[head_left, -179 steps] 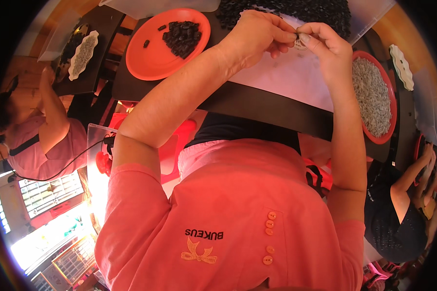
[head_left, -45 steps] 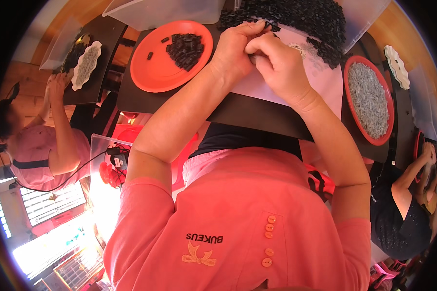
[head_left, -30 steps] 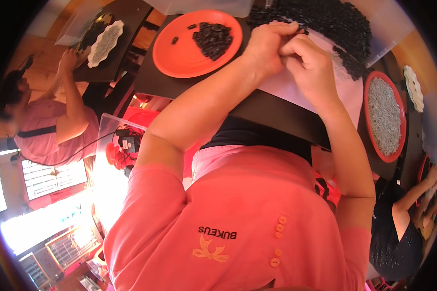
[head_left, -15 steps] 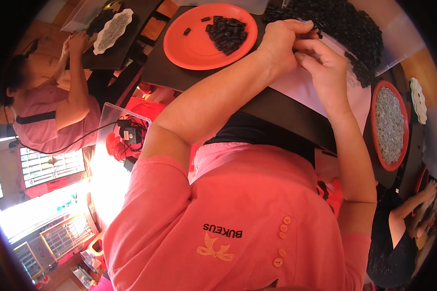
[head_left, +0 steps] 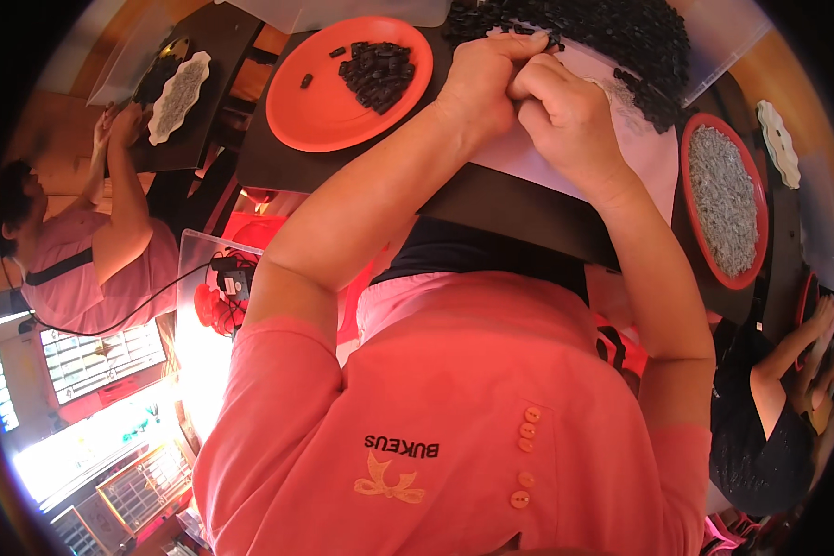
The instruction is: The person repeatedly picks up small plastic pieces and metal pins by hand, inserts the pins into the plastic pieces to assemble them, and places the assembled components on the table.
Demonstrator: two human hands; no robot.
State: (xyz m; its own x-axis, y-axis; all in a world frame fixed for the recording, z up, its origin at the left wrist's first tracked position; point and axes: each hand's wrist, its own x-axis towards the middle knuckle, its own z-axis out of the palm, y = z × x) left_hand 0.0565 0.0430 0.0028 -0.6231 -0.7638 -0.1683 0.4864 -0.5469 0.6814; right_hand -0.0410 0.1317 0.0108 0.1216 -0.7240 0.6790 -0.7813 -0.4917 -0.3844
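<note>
My left hand [head_left: 484, 82] is closed, thumb and fingers pinching a small black piece [head_left: 554, 43] at the fingertips. Close against it, my right hand [head_left: 573, 119] is curled shut; anything within its fingers is hidden. Both hands are above a pale sheet [head_left: 641, 159] on the dark table. Just beyond them spreads a big heap of black pieces [head_left: 612, 32], some trailing down the sheet's right side. Left of my hands, an orange-red plate [head_left: 298, 119] carries a cluster of similar small black blocks [head_left: 378, 76], with a couple lying apart.
An oval red tray [head_left: 688, 185] full of small silvery pieces [head_left: 727, 202] is at the right, beside a white scalloped dish [head_left: 778, 144]. Another person [head_left: 93, 250] works at a table on the left; a second person [head_left: 769, 417] sits at the right. A clear bin [head_left: 211, 320] holds cables.
My right hand's fingers, stretched toward the left hand before, are now curled in and closer to it. The whole view has shifted, with the plate and heap appearing further left.
</note>
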